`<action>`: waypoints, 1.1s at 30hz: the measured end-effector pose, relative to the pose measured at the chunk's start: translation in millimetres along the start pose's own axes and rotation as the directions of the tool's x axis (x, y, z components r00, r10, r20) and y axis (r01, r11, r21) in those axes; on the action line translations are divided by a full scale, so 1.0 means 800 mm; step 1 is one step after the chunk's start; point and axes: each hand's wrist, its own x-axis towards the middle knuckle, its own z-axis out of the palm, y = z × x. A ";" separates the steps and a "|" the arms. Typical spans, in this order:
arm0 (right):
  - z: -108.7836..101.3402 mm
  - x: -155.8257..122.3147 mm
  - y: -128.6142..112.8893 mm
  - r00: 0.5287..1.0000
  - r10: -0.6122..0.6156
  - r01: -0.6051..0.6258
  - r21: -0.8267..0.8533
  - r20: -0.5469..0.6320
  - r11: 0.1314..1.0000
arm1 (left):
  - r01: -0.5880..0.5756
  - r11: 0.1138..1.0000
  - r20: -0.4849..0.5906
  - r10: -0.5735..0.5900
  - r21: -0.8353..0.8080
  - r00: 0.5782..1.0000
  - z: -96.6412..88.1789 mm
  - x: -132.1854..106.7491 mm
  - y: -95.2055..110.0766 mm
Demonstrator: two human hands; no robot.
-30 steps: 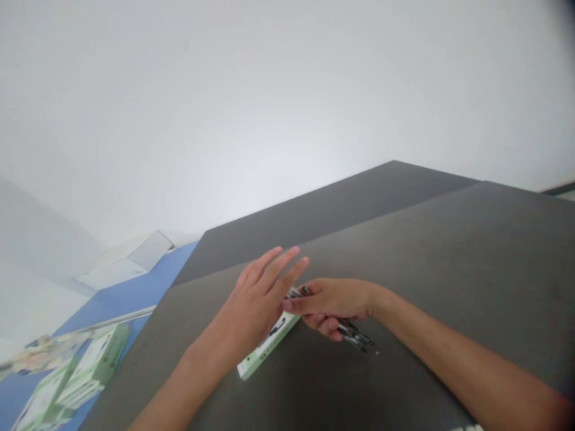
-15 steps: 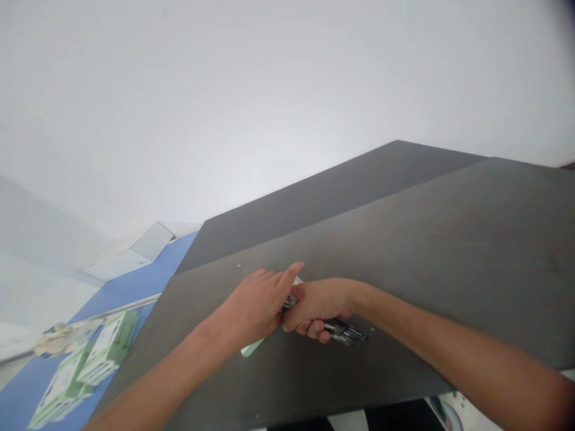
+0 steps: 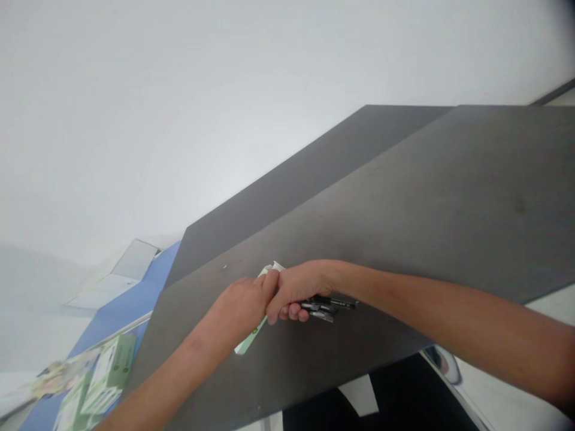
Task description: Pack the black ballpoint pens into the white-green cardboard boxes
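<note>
Pens: a bundle of black pens (image 3: 326,306) sits in the right hand (image 3: 294,293), the barrels jutting out past its little-finger side, away from the left hand (image 3: 238,308).

Right hand: closed, fingers curled tightly round the bundle.

Packet: a slim green-and-white card packet (image 3: 250,339) lies tilted beneath the left hand, one end showing past the right hand's knuckles and the other below the left palm.

Left hand: curved over the packet, its fingers touching the back of the right hand. Whether it grips the packet cannot be told.

Hands together: joined over the packet, right beside the pens.

Tabletop: a dark grey tabletop (image 3: 404,191) spreads out beyond both hands.

Further left: green-and-white boxes (image 3: 108,374) lie on a blue surface (image 3: 155,278), well apart from the left hand.
</note>
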 end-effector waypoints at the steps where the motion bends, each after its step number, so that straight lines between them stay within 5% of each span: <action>1: -0.001 -0.002 -0.004 1.000 0.016 -0.015 -0.048 0.017 0.999 | 0.011 1.000 -0.005 -0.011 0.007 1.000 0.000 0.000 0.000; 10: -0.028 -0.049 -0.048 0.996 0.043 -0.021 -0.281 0.072 0.959 | 0.109 0.994 -0.024 -0.109 0.004 0.994 -0.006 -0.007 -0.011; 13: -0.044 -0.076 -0.071 0.973 -0.189 0.135 -0.335 -0.132 0.932 | 0.177 0.976 -0.081 -0.189 -0.129 0.979 -0.002 -0.013 -0.028; 14: -0.046 -0.081 -0.078 0.907 -0.348 0.244 -0.375 -0.239 0.894 | 0.196 0.956 -0.103 -0.222 -0.220 0.970 0.001 -0.016 -0.033; 16: -0.042 -0.084 -0.087 0.632 -0.677 0.474 -0.502 -0.378 0.723 | 0.206 0.880 -0.124 -0.283 -0.429 0.951 0.007 -0.019 -0.039; 18: -0.029 -0.078 -0.083 0.353 -0.873 0.587 -0.647 -0.336 0.487 | 0.189 0.784 -0.114 -0.313 -0.591 0.943 0.013 -0.021 -0.038; 19: -0.022 -0.074 -0.078 0.283 -0.919 0.601 -0.696 -0.274 0.393 | 0.175 0.740 -0.110 -0.319 -0.649 0.942 0.014 -0.020 -0.035; 22: -0.002 -0.061 -0.056 0.313 -0.939 0.591 -0.744 -0.142 0.310 | 0.128 0.665 -0.121 -0.314 -0.736 0.942 0.016 -0.015 -0.023; 27: 0.011 -0.054 -0.041 0.367 -0.904 0.620 -0.668 -0.218 0.413 | 0.150 0.564 -0.046 -0.319 -0.812 0.947 0.017 -0.005 -0.007; 33: 0.017 -0.049 -0.040 0.381 -0.891 0.633 -0.633 -0.246 0.445 | 0.051 0.637 -0.208 -0.325 -0.769 0.923 0.019 0.008 0.001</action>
